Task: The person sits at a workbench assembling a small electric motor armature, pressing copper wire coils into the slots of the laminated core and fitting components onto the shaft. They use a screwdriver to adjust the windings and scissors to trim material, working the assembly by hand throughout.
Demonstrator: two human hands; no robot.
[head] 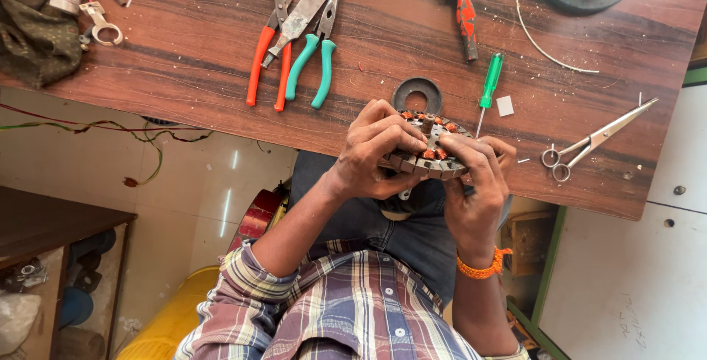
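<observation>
— What takes up most of the view?

— The wooden desk (383,28), its near edge running aslant from the left down to the right corner. The person sits against that edge in a plaid shirt (346,308).

— And what is in the hands?

— A round motor stator (429,146) with copper-coloured windings, held just over the near edge of the desk, about midway along it. It is a flat disc, so it has no real long axis; its wound face tilts up toward the camera, with a short stub at the centre pointing the same way.

— How do the hands sit on it?

— The left hand (379,154) is closed around its left rim, fingers curled over the top. The right hand (479,183) grips the right rim, thumb on the face.

— Anything smaller nearby?

— Orange-handled pliers (266,50) and green-handled pliers (315,50) lie toward the far edge. Scissors (593,139) rest near the right corner. A green screwdriver (487,87) and a black ring (417,95) lie just beyond the stator.
</observation>
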